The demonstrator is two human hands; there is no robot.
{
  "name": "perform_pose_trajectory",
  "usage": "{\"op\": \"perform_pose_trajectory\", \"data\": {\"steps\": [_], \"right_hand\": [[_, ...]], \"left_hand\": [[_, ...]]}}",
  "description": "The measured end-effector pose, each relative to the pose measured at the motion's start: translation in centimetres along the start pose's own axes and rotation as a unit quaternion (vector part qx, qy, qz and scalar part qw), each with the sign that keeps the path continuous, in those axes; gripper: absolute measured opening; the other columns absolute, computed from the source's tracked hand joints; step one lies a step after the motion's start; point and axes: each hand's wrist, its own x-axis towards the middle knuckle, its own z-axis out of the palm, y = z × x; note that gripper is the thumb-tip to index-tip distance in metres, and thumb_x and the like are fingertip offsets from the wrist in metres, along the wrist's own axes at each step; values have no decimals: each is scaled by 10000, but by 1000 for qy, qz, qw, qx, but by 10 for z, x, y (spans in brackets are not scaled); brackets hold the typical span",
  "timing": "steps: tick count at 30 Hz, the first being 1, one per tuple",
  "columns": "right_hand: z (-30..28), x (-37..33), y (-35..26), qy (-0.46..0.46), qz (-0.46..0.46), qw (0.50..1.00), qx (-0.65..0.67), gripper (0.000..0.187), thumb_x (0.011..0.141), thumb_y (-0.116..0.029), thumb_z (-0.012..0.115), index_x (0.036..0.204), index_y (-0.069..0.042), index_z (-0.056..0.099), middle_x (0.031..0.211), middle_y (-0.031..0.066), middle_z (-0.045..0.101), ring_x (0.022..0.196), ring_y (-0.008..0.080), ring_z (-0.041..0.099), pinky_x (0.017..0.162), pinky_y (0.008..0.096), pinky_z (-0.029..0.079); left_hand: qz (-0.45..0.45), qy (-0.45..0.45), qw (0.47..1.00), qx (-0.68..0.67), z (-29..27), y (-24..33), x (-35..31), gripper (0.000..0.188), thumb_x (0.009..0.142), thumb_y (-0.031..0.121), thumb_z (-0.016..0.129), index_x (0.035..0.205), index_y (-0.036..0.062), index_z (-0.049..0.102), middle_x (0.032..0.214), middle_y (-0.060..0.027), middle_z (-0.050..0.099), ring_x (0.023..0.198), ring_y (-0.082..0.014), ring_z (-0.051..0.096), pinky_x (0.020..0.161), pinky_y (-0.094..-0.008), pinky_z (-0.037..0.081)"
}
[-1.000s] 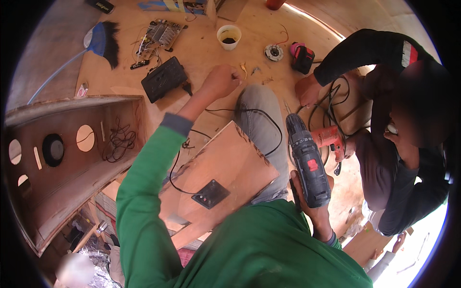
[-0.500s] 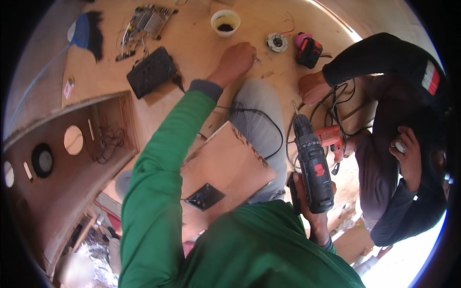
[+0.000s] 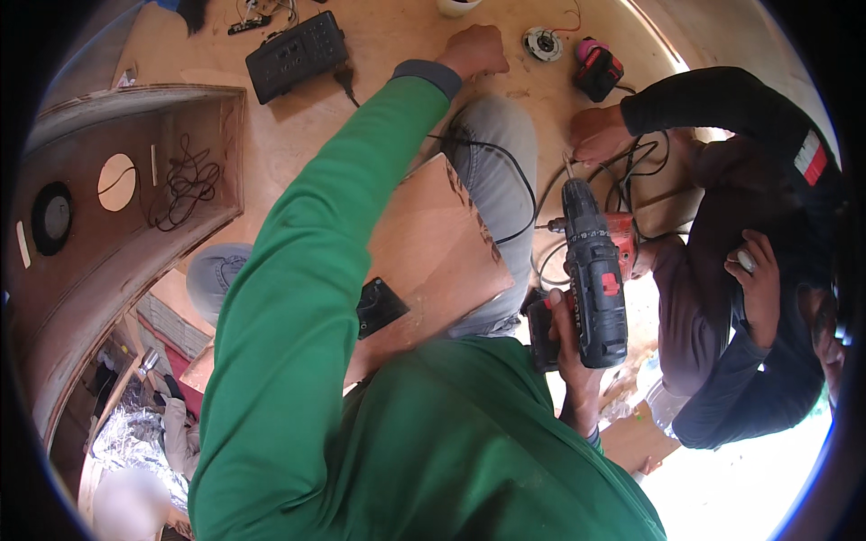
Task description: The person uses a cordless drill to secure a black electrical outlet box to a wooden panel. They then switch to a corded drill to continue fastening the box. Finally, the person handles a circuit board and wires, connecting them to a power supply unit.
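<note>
Drill (image 3: 598, 298): right hand (image 3: 571, 352) is gripping it, left hand (image 3: 475, 52) is making a fist

Drill is sitting right of the lap, beside the panel (image 3: 456, 234), nose pointing forward. Right hand is wrapping the handle, battery (image 3: 542, 335) showing left of the body; that hold is probably carrying the weight and keeping the bit off the legs. Bit is pointing toward the co-worker's hand (image 3: 600, 135); can't tell the gap. Red drill (image 3: 622, 236) is showing partly behind.

Left hand is sitting out past the knee (image 3: 496, 135), fingers curled; can't tell if it's hiding something small or touching the wood surface (image 3: 397, 41).

Panel is lying tilted across the lap, thighs likely propping it at a handy height. Black plate (image 3: 381, 308) is sitting on it, partly behind the left sleeve (image 3: 307, 234). Cord (image 3: 525, 176) is looping over the knee, presumably just slack.
</note>
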Motion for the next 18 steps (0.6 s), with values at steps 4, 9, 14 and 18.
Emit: {"op": "perform_pose_trajectory", "data": {"steps": [4, 9, 14, 18], "right_hand": [[1, -5, 1, -5, 6, 1000, -5, 173, 968, -142, 885, 1046, -7, 811, 826, 74, 795, 687, 179, 731, 702, 357, 589], [1, -10, 6, -34, -34, 999, -8, 166, 970, -120, 874, 1048, 10, 805, 846, 91, 805, 713, 178, 745, 724, 356, 599], [2, -11, 6, -44, -39, 998, 16, 177, 960, -107, 878, 1049, 28, 808, 859, 123, 819, 708, 197, 762, 705, 349, 600], [2, -13, 6, -40, -68, 997, -7, 179, 958, -96, 874, 1064, 29, 802, 861, 116, 813, 725, 200, 761, 726, 356, 603]], "left_hand": [[138, 63, 984, 98, 14, -25, 15, 269, 850, 257, 778, 1007, 49, 844, 1009, -175, 843, 998, -376, 819, 886, -496, 658], [39, 57, 996, -50, -8, -28, -39, 207, 870, 273, 766, 925, 102, 869, 907, -93, 840, 879, -320, 800, 820, -438, 625], [9, 71, 997, -42, -36, -37, -87, 202, 895, 229, 749, 999, 96, 860, 1064, -204, 823, 1015, -407, 794, 912, -506, 643], [43, 75, 994, -60, -23, -31, -76, 205, 881, 219, 777, 1014, 85, 857, 1085, -204, 821, 1041, -415, 793, 920, -522, 639]]}}
